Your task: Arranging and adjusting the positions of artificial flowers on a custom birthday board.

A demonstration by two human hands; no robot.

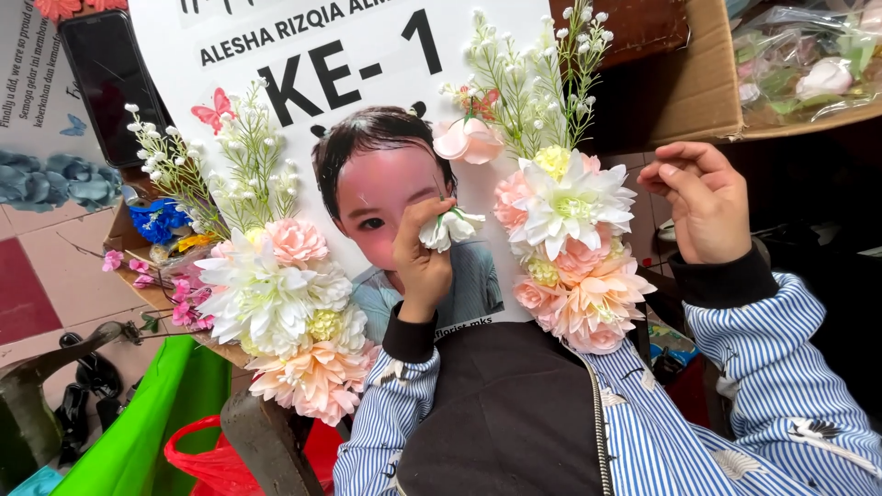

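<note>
**White flower held against the photo board**

White flower [449,227], small with a green stem, sits pinched in the left hand [421,262], pressed to the photo board [312,101] between two pink-and-white flower clusters [276,303]. Right hand [700,202] hovers beside the right cluster [574,248], fingers loosely curled, holding nothing visible.

The bare strip of the white printed board [303,55] between the left flower cluster [276,303] and the right flower cluster [574,248] gives open passage. White bud sprays [533,83] crowd its upper right. A cardboard box [698,83] blocks the right; a black phone [110,83] leans at far left.
</note>
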